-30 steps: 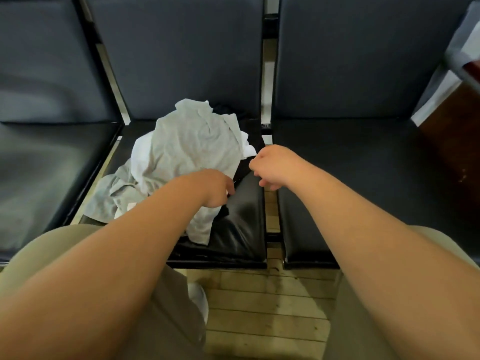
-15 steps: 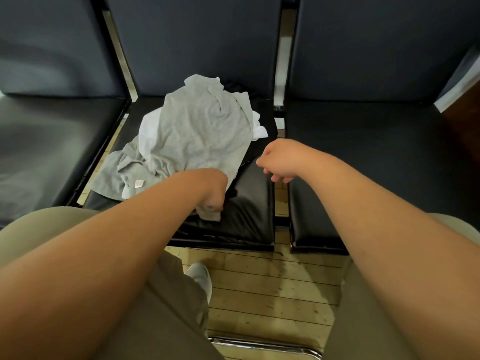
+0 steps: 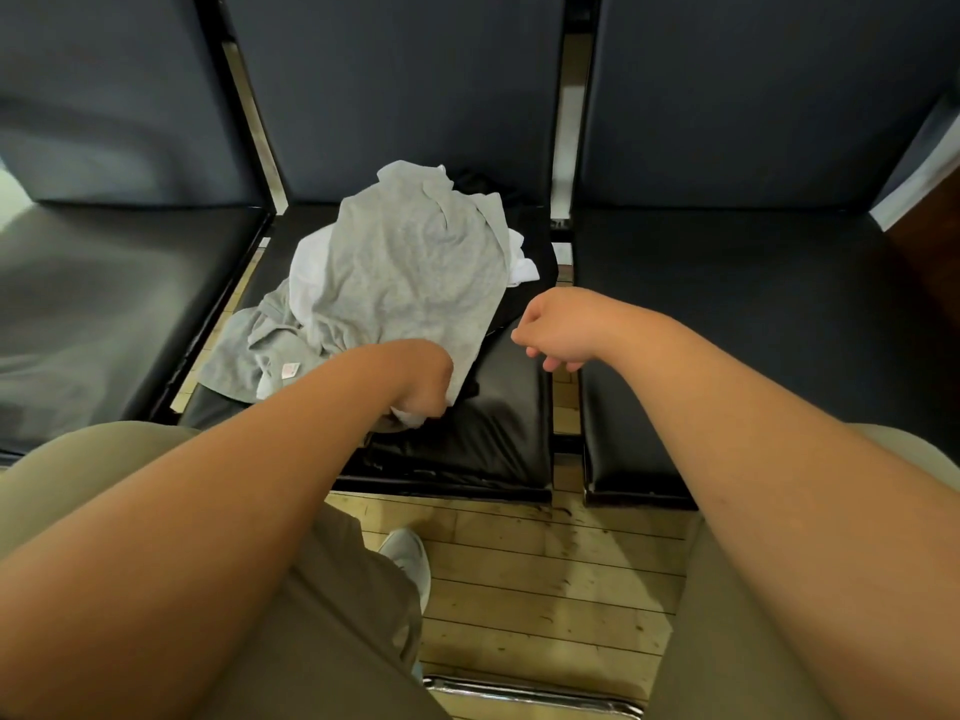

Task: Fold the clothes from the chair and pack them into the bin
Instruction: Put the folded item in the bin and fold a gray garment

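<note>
Nearest, the left hand (image 3: 418, 379) is clenched on the near hem of the grey garment (image 3: 410, 272), which is heaped on the middle chair seat (image 3: 498, 423) and runs away from the fingers. The right hand (image 3: 558, 330), loosely curled and empty, is held just right of the heap.

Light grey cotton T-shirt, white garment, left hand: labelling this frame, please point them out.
Light grey cotton T-shirt (image 3: 410, 283), head view, middle of body.
White garment (image 3: 525, 270), head view, exposed right corner.
Left hand (image 3: 421, 376), head view, knuckles.

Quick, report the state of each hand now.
Left hand: grips the grey garment.
Right hand: loosely curled, holding nothing.
</note>
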Demonstrator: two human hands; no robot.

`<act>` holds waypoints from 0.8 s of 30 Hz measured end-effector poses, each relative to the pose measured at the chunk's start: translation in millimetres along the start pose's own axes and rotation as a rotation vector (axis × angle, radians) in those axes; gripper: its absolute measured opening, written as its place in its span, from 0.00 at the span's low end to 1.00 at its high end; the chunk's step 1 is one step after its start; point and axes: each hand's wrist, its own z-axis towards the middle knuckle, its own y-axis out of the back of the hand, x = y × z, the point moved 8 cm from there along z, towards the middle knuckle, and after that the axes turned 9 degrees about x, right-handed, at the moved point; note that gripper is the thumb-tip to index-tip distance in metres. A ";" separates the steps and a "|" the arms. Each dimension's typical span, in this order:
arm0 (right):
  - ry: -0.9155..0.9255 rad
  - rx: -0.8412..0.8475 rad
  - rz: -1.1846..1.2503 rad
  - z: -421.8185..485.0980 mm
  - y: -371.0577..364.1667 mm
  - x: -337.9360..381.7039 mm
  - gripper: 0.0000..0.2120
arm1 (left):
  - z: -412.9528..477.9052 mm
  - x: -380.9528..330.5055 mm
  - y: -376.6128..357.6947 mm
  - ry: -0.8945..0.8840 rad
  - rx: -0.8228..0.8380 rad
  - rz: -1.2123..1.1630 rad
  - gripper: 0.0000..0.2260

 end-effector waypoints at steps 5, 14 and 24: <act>0.178 -0.042 0.049 -1.5 6.6 11.0 0.25 | -33.7 9.2 68.4 -0.117 -0.454 -0.525 0.07; 0.338 -0.210 0.159 -10.1 36.1 21.2 0.10 | -69.5 -1.9 110.6 -0.445 -0.660 -0.956 0.12; 0.364 -0.582 0.438 -45.8 87.0 -2.5 0.16 | -64.7 40.5 113.3 -0.012 -0.775 -0.685 0.07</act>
